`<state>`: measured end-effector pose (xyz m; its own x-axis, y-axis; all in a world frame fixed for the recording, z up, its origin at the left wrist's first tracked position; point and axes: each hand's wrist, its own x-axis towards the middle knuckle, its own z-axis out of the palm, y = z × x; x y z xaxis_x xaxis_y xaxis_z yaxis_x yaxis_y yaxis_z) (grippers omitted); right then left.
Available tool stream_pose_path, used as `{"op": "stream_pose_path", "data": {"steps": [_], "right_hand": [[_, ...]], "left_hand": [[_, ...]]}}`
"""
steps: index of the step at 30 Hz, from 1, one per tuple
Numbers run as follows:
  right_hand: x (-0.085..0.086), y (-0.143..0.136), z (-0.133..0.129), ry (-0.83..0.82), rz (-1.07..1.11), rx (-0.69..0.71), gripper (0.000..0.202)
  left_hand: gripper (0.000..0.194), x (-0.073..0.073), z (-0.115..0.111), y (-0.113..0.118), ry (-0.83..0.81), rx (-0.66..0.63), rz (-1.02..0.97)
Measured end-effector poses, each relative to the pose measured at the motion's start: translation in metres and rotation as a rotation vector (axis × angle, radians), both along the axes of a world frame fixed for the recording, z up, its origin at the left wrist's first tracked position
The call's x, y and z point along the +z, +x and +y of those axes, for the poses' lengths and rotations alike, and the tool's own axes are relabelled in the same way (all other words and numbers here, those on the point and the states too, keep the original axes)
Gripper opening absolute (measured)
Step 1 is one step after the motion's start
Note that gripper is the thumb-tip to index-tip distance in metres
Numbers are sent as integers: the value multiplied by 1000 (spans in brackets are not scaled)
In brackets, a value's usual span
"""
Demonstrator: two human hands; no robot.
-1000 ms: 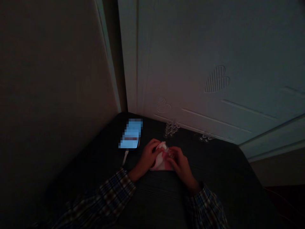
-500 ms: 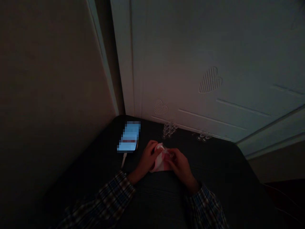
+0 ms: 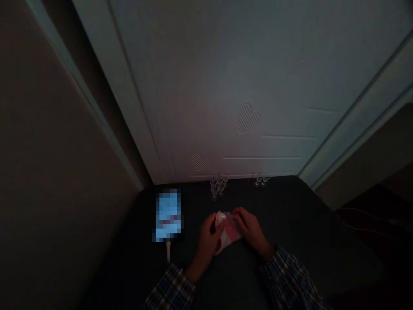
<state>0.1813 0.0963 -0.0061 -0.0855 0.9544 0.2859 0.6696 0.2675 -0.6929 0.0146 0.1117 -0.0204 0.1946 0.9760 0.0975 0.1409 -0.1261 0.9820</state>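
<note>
A pink and white cloth [image 3: 231, 232] is between my two hands above the dark tabletop. My left hand [image 3: 208, 237] grips its left side, thumb across the front. My right hand [image 3: 251, 230] pinches the upper right part of the cloth, fingers bent. A small, pale, shiny rounded thing [image 3: 222, 217] shows at the top of the cloth, near my left thumb. It looks like clear glass, but the dim light and the folds hide most of its shape.
Several small clear stemmed glasses [image 3: 218, 185] stand in a cluster at the table's back edge, and a second group of glasses [image 3: 260, 180] is farther right. A lit phone [image 3: 168, 215] with a white cable [image 3: 168, 252] is at left. Behind rises a white panel [image 3: 206, 94] with hearts.
The view has turned and tilted, so the table sits lower. My right hand has shifted to the cloth's upper right edge, and the cloth has turned a little. My left hand keeps its grip.
</note>
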Motion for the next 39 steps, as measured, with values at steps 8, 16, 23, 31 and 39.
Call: {"op": "stream_pose_path", "data": {"steps": [8,16,23,31,39], "right_hand": [[-4,-7,-6,3,-258,-172,34],[-7,-32,-14,22,-308,-247,36],[-8,-38,-21,7,-229,-250,38],[-3,-41,-29,58,-101,-221,30],[1,-43,-31,95,-59,-198,25]], "left_hand": [[22,6,-9,0,148,-128,50],[30,-13,-10,-5,138,-23,-135],[37,-6,-12,-5,65,-40,-365],[25,-10,-12,-3,-31,-5,-351],[32,-9,-6,1,-195,7,-571]]}}
